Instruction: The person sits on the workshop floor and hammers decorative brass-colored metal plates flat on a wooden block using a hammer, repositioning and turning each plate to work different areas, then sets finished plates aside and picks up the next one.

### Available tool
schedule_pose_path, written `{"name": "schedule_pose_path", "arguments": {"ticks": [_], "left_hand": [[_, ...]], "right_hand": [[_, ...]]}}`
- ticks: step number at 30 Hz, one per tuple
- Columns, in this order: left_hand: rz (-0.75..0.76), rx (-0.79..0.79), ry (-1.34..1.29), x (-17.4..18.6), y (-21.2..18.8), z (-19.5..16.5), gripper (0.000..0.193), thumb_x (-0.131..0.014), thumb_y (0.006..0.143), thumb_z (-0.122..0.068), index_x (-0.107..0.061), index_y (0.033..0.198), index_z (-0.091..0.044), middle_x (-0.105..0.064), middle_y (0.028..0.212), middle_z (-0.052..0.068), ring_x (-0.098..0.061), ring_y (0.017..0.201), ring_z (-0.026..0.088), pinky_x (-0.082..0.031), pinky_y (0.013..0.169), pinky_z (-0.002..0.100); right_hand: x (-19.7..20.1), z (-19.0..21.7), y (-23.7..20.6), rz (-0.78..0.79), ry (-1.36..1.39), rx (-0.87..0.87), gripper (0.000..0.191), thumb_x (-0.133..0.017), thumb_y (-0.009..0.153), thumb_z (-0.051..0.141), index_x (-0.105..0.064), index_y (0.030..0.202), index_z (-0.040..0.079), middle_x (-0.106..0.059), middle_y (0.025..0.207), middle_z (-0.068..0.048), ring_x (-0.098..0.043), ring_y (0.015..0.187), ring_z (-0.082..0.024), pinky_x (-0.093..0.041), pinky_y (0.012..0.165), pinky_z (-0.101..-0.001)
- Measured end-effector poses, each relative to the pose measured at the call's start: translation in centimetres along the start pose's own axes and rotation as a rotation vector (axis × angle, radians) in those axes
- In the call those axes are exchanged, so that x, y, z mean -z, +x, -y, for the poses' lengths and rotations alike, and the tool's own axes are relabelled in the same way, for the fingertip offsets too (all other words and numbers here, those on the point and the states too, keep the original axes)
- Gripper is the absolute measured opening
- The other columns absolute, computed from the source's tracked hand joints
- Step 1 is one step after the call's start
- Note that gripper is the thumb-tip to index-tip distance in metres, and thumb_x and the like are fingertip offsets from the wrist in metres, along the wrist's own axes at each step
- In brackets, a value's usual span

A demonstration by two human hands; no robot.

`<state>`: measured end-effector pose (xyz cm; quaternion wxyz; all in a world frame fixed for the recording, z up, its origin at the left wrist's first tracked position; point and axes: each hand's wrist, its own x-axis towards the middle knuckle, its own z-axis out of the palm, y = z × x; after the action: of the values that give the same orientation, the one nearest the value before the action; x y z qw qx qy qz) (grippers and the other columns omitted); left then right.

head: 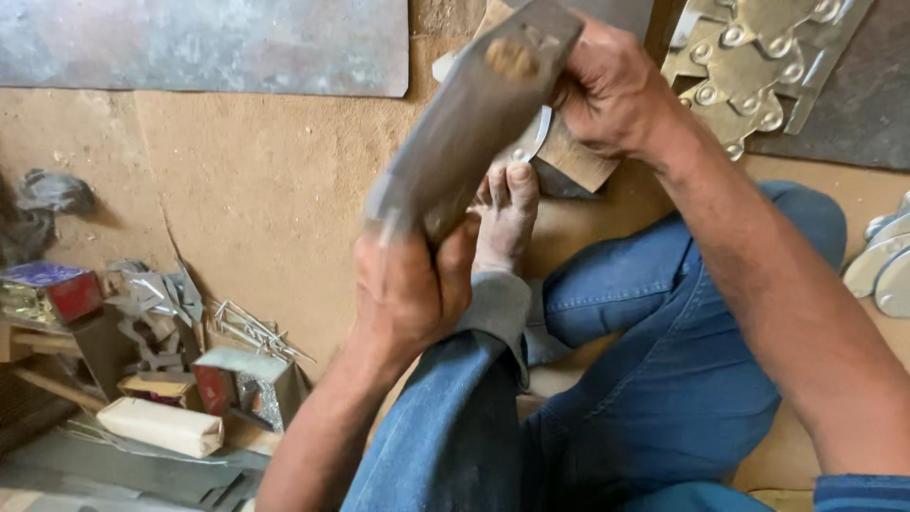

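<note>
Nearby, metal scraps (161, 313) litter the floor (256, 190).

This is a small metal workshop, worked from the floor. The bare, dusty floor (256, 180) serves as the work surface, and a person sits on it in jeans with a bare foot (504, 220) out. Metal sheets (204, 43) lie flat at the top. Cut metal pieces with round bosses (749, 66) are stacked at upper right. Scrap offcuts (156, 308), loose nails (256, 332) and small boxes (52, 292) clutter the left.
</note>
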<state>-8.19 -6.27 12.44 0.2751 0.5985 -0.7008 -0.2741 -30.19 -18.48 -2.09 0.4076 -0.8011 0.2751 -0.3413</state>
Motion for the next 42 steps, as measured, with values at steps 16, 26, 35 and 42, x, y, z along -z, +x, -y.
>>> {"name": "schedule_pose_path", "arguments": {"ticks": [16, 26, 35, 42], "left_hand": [[0.085, 0.239, -0.067, -1.4, -1.9, 2.4, 0.03, -0.065, 0.105, -0.016, -0.053, 0.127, 0.001, -0.067, 0.09, 0.024, -0.069, 0.077, 0.044, -0.051, 0.063, 0.049], [-0.074, -0.059, 0.029, 1.6, -6.1, 0.2, 0.031, -0.066, 0.102, -0.02, -0.058, 0.125, -0.002, -0.069, 0.098, 0.024, -0.069, 0.086, 0.042, -0.053, 0.072, 0.05], [0.025, 0.214, 0.075, 0.0, -4.3, 1.6, 0.033, -0.066, 0.104, -0.02, -0.056, 0.13, -0.003, -0.07, 0.098, 0.027, -0.07, 0.088, 0.042, -0.055, 0.073, 0.049], [0.212, 0.343, 0.061, -0.1, -3.9, 1.6, 0.035, -0.067, 0.1, -0.02, -0.053, 0.126, 0.001, -0.067, 0.083, 0.025, -0.068, 0.073, 0.044, -0.051, 0.061, 0.051]], "right_hand": [[0.0, 0.0, 0.5, 0.004, 0.009, -0.196, 0.018, -0.06, 0.103, -0.007, -0.064, 0.109, 0.01, -0.062, 0.097, -0.005, -0.066, 0.084, -0.019, -0.059, 0.079, -0.0342], [0.1, -0.5, -0.2, 0.187, -0.001, 0.137, 0.027, -0.077, 0.098, 0.015, -0.065, 0.121, 0.007, -0.066, 0.101, -0.013, -0.067, 0.097, -0.034, -0.053, 0.091, -0.0446], [0.3, 0.0, 0.1, 0.193, -0.026, 0.147, 0.024, -0.082, 0.095, 0.021, -0.065, 0.106, 0.008, -0.068, 0.101, -0.013, -0.066, 0.094, -0.034, -0.054, 0.087, -0.0443], [0.3, 0.2, 0.1, 0.178, 0.0, 0.106, 0.036, -0.08, 0.092, 0.016, -0.068, 0.125, 0.008, -0.068, 0.103, -0.014, -0.067, 0.098, -0.037, -0.054, 0.089, -0.0454]]}}
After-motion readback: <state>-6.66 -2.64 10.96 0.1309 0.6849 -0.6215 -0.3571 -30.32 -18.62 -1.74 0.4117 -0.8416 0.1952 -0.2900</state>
